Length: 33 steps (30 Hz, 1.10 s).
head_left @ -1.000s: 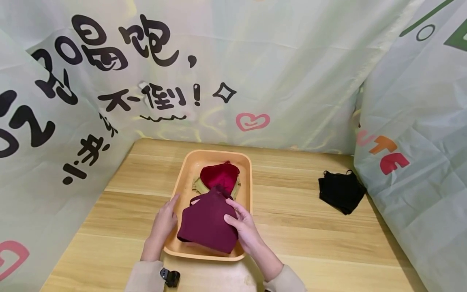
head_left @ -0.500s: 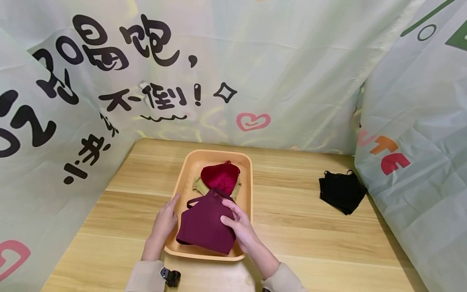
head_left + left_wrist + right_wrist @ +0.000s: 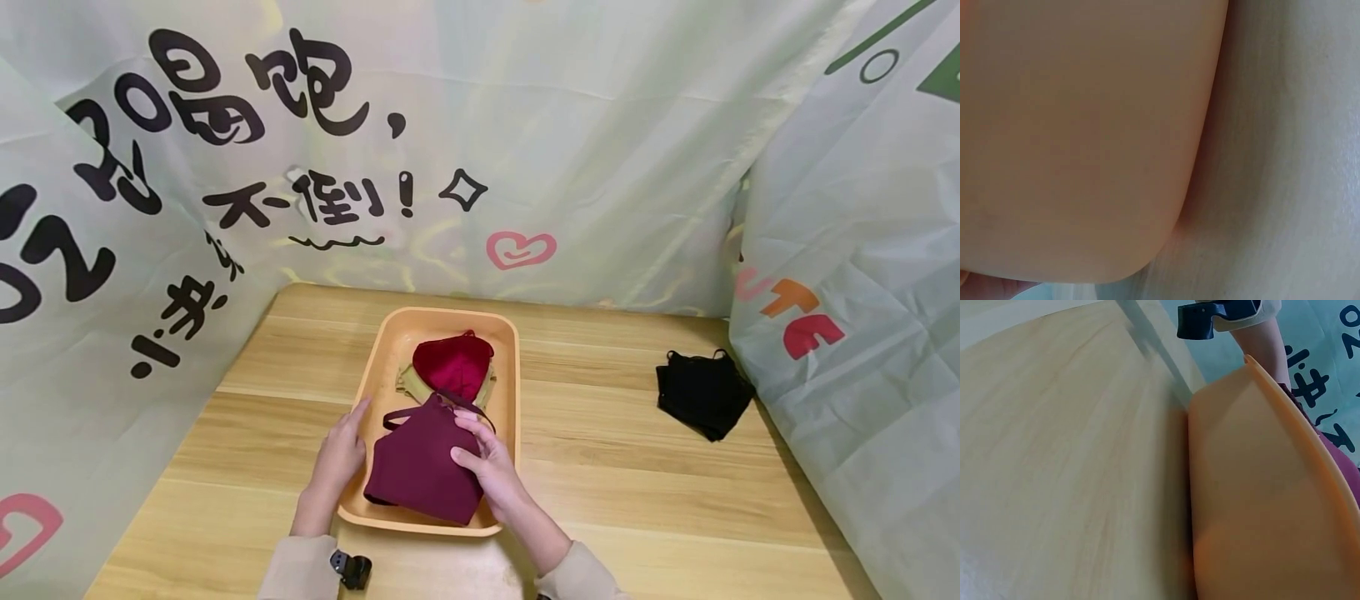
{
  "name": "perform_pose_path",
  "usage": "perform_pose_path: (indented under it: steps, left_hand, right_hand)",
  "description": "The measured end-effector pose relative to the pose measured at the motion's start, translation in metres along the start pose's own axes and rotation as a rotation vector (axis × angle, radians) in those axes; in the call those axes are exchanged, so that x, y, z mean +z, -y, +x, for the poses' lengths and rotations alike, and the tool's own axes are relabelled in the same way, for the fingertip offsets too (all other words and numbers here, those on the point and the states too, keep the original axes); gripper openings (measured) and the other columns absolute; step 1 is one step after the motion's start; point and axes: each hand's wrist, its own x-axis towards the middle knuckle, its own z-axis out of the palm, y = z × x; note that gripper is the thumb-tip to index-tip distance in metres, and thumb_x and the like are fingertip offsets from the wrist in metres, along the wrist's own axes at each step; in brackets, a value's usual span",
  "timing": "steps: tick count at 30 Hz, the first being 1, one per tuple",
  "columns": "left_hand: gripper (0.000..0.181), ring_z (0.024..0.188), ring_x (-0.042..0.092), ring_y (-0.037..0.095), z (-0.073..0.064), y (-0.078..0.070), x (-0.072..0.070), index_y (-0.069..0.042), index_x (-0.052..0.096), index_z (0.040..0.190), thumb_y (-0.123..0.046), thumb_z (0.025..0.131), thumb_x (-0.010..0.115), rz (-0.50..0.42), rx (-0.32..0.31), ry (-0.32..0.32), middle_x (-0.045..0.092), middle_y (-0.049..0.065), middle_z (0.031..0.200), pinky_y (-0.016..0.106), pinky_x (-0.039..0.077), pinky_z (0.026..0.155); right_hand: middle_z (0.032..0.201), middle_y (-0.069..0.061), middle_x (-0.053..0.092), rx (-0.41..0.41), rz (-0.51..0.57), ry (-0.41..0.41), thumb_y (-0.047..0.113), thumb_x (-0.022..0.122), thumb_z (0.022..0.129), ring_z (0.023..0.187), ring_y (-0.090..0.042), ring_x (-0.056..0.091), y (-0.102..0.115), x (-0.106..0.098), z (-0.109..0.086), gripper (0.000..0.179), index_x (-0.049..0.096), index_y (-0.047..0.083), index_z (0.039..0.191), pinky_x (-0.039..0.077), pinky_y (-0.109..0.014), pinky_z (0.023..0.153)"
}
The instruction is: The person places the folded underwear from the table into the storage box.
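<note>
In the head view, a dark purple bra (image 3: 427,467), seemingly folded, lies in the near half of an orange plastic tray (image 3: 512,375). My right hand (image 3: 495,471) rests on the bra's right side, its thumb and fingers spread apart over the fabric. A thin dark strap loops out at the bra's top. My left hand (image 3: 341,454) touches the tray's left rim, with the index finger lying along it. Behind the purple bra sits a red bra (image 3: 453,362) on top of an olive-yellow garment (image 3: 412,383), which is partly covered.
A folded black garment (image 3: 705,396) with thin straps lies toward the right of the wooden table (image 3: 600,458). Printed fabric sheets (image 3: 600,167) hang at the back and both sides. The right wrist view shows the tray's outer wall (image 3: 1260,487).
My right hand has shifted slightly left along with the purple bra, and the bra's strap has spread out beside my fingers. My left hand stays at the tray's rim.
</note>
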Motion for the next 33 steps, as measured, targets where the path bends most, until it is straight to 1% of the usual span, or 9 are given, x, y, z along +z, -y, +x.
perform_pose_path:
  steps: [5, 11, 14, 18, 22, 25, 28, 31, 33]
  left_hand:
    - [0.062, 0.071, 0.057, 0.037, 0.000, -0.002, -0.001, 0.006, 0.044, 0.129, 0.019, 0.069, 0.051, 0.003, 0.003, -0.005, 0.057, 0.032, 0.104, 0.046, 0.050, 0.061]
    - [0.062, 0.068, 0.056, 0.034, 0.000, -0.002, -0.001, 0.006, 0.046, 0.128, 0.020, 0.068, 0.051, 0.011, 0.018, -0.022, 0.059, 0.031, 0.099, 0.046, 0.049, 0.058]
    - [0.063, 0.064, 0.053, 0.031, 0.000, -0.001, -0.001, 0.006, 0.045, 0.129, 0.020, 0.068, 0.051, 0.007, 0.011, -0.023, 0.059, 0.030, 0.096, 0.043, 0.048, 0.055]
    - [0.063, 0.060, 0.050, 0.028, 0.000, 0.001, 0.000, 0.005, 0.045, 0.129, 0.020, 0.068, 0.051, 0.003, 0.000, -0.021, 0.059, 0.030, 0.096, 0.039, 0.046, 0.052]
    - [0.064, 0.063, 0.052, 0.029, 0.000, 0.002, 0.002, 0.005, 0.045, 0.130, 0.020, 0.068, 0.050, -0.001, -0.004, -0.015, 0.059, 0.031, 0.101, 0.041, 0.047, 0.054]
    - [0.063, 0.065, 0.054, 0.031, 0.000, 0.002, 0.002, 0.005, 0.044, 0.130, 0.020, 0.068, 0.050, -0.003, -0.001, -0.013, 0.058, 0.032, 0.103, 0.042, 0.048, 0.056]
    - [0.064, 0.064, 0.053, 0.031, 0.000, 0.001, 0.001, 0.005, 0.044, 0.130, 0.020, 0.067, 0.050, -0.005, 0.001, -0.015, 0.058, 0.032, 0.103, 0.042, 0.048, 0.056]
    - [0.065, 0.064, 0.053, 0.030, 0.000, 0.001, 0.001, 0.005, 0.045, 0.129, 0.020, 0.067, 0.051, -0.006, 0.006, -0.020, 0.058, 0.032, 0.102, 0.042, 0.047, 0.055]
    - [0.065, 0.063, 0.052, 0.030, 0.000, 0.001, 0.001, 0.005, 0.045, 0.129, 0.020, 0.067, 0.051, -0.003, 0.012, -0.023, 0.058, 0.032, 0.101, 0.042, 0.047, 0.054]
  right_hand:
    - [0.134, -0.017, 0.044, 0.023, -0.044, -0.024, 0.003, 0.058, 0.082, 0.109, -0.010, 0.047, -0.001, 0.000, 0.000, 0.048, 0.044, -0.007, 0.126, 0.038, -0.021, 0.089]
    - [0.123, -0.017, 0.052, 0.043, -0.105, 0.012, 0.004, 0.059, 0.082, 0.098, -0.011, 0.053, -0.002, -0.004, 0.000, 0.048, 0.045, -0.006, 0.126, 0.043, -0.023, 0.083]
    - [0.124, -0.018, 0.051, 0.052, -0.145, 0.030, 0.006, 0.059, 0.082, 0.103, -0.017, 0.052, -0.002, -0.006, 0.001, 0.048, 0.046, -0.004, 0.127, 0.041, -0.025, 0.086]
    - [0.128, -0.018, 0.048, 0.045, -0.193, 0.033, 0.008, 0.060, 0.082, 0.113, -0.022, 0.046, -0.001, -0.007, 0.001, 0.047, 0.047, -0.002, 0.126, 0.037, -0.027, 0.091]
    - [0.116, -0.017, 0.051, 0.034, -0.221, 0.019, 0.009, 0.061, 0.082, 0.097, -0.017, 0.053, 0.001, -0.009, -0.002, 0.048, 0.047, -0.003, 0.126, 0.043, -0.027, 0.082]
    - [0.109, -0.019, 0.052, 0.015, -0.240, 0.006, 0.008, 0.060, 0.083, 0.087, -0.014, 0.055, 0.005, -0.010, -0.006, 0.047, 0.046, -0.005, 0.125, 0.047, -0.027, 0.074]
    - [0.110, -0.023, 0.053, -0.023, -0.289, 0.006, 0.008, 0.058, 0.084, 0.090, -0.019, 0.057, 0.009, -0.012, -0.011, 0.045, 0.046, -0.006, 0.125, 0.048, -0.029, 0.072]
    - [0.114, -0.025, 0.048, -0.078, -0.370, 0.013, 0.009, 0.058, 0.085, 0.098, -0.028, 0.055, 0.012, -0.013, -0.015, 0.044, 0.046, -0.006, 0.125, 0.048, -0.032, 0.075]
    - [0.116, -0.025, 0.045, -0.111, -0.420, 0.008, 0.010, 0.058, 0.086, 0.102, -0.033, 0.053, 0.014, -0.014, -0.016, 0.044, 0.046, -0.006, 0.125, 0.046, -0.037, 0.081]
